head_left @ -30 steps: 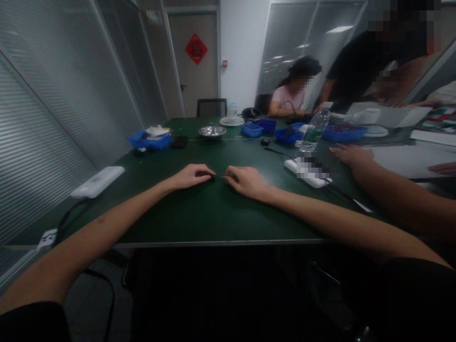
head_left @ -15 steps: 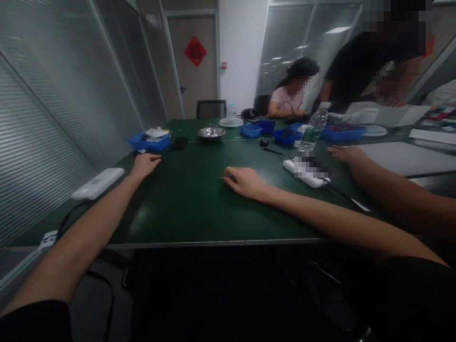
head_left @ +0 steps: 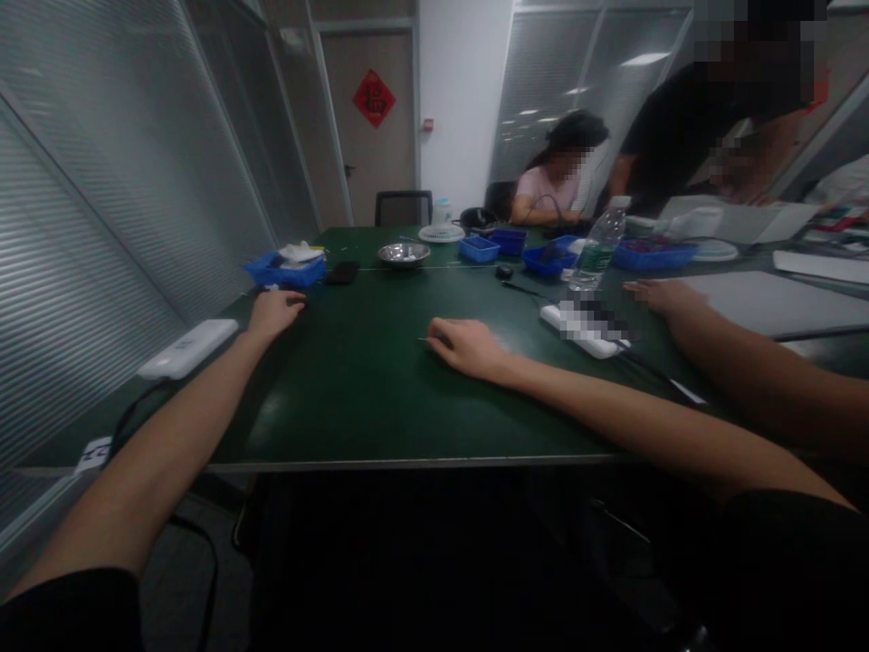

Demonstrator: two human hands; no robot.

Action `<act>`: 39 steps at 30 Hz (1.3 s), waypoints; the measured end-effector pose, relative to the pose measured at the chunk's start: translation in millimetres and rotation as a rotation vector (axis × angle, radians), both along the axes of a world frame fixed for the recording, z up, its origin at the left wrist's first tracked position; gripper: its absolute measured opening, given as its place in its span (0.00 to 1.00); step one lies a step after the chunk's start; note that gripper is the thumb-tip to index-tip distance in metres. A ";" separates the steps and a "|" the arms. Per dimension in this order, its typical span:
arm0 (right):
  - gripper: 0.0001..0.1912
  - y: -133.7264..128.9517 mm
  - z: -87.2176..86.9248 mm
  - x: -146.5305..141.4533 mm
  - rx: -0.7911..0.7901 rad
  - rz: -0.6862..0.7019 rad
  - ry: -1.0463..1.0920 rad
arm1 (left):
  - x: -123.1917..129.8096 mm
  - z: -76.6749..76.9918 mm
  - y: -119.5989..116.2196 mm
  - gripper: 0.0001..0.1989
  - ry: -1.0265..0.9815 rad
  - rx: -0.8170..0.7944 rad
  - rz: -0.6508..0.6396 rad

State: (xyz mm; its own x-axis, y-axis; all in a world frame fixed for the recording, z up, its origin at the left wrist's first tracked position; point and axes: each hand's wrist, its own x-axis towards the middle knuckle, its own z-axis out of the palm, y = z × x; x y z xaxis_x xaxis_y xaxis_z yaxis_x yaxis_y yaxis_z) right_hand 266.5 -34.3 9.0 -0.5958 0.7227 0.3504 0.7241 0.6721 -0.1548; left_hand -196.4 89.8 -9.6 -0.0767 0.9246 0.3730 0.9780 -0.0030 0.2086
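Note:
My left hand (head_left: pixel 275 312) is over the left part of the green table (head_left: pixel 339 398), just in front of a blue basket (head_left: pixel 289 270) with white crumpled material in it. Its fingers point right and are curled; a small dark thing shows at the fingertips, too small to name. Near the middle of the table rests my right hand (head_left: pixel 465 346), its fingers closed on a thin, light, pin-like thing that sticks out to the left. Behind the hands stand a metal bowl (head_left: pixel 404 255) and a dark flat object (head_left: pixel 342 273).
White power strips lie at left (head_left: pixel 190 349) and right (head_left: pixel 584 330). A water bottle (head_left: pixel 597 249) stands near blue trays (head_left: pixel 549 256). Another person's hand (head_left: pixel 655 294) rests at right. Two people (head_left: pixel 549 186) are at the far side.
My left hand has shifted slightly to the left, and the dark thing at its fingertips shows less. My right hand has stayed in place.

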 end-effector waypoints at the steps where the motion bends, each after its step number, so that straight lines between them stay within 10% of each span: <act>1: 0.11 -0.1 -0.2 0.0 0.001 0.002 0.001 | 0.6 0.5 -0.9 0.19 0.006 0.002 -0.005; 26: 0.12 0.5 2.3 1.4 -0.040 0.023 0.000 | 6.3 11.2 -7.2 0.17 -0.338 -0.090 0.058; 39: 0.13 -2.0 1.2 0.9 -0.023 0.118 0.050 | 167.7 13.3 -71.7 0.17 -0.456 -0.288 -0.875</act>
State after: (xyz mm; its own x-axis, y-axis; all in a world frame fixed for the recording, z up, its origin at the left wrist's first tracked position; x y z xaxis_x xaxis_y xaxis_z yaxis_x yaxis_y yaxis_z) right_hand 267.4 -36.4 10.2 -0.6597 0.6564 0.3660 0.6310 0.7483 -0.2046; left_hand -28.7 18.1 3.8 0.5884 0.7744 0.2327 0.4844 -0.5680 0.6653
